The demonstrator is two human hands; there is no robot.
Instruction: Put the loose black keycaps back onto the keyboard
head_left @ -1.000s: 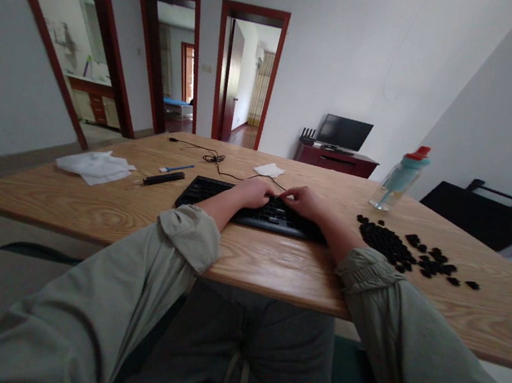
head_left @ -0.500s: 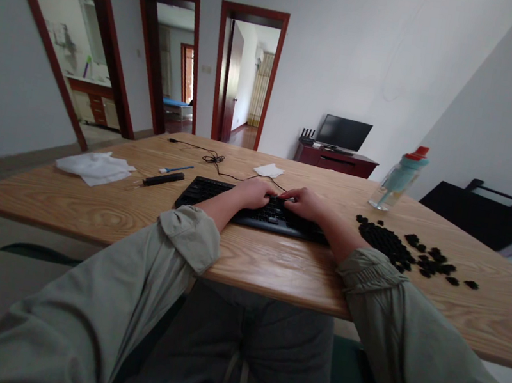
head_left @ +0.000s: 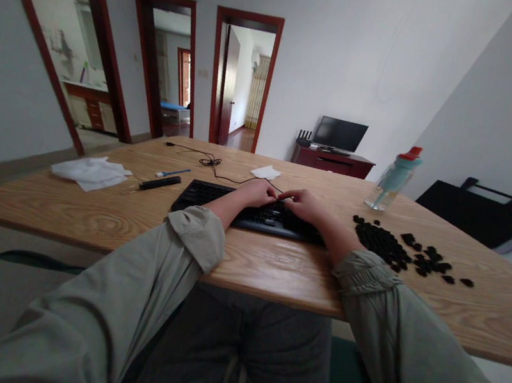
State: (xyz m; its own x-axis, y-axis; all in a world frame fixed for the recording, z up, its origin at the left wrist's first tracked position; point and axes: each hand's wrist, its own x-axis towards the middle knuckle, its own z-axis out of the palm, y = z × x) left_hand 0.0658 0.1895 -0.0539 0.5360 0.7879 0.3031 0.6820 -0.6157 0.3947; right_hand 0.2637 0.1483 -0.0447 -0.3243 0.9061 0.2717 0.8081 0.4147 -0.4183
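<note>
Keyboard (head_left: 257, 219) lies on the near side of the table (head_left: 274, 262), presumably so left hand (head_left: 258, 193) and right hand (head_left: 303, 205) meet over it, fingers bunched narrowly though whether they grip anything I cannot tell, with loose keys (head_left: 380, 240) at right, seemingly set within reach.

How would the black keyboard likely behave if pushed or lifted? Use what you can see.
The keyboard is probably stiff, since its long, flat body looks straight. Lying low on the table, it would likely slide rather than tip if pushed. Lifted, it might tug the black cable behind it, though any join is hidden.
</note>
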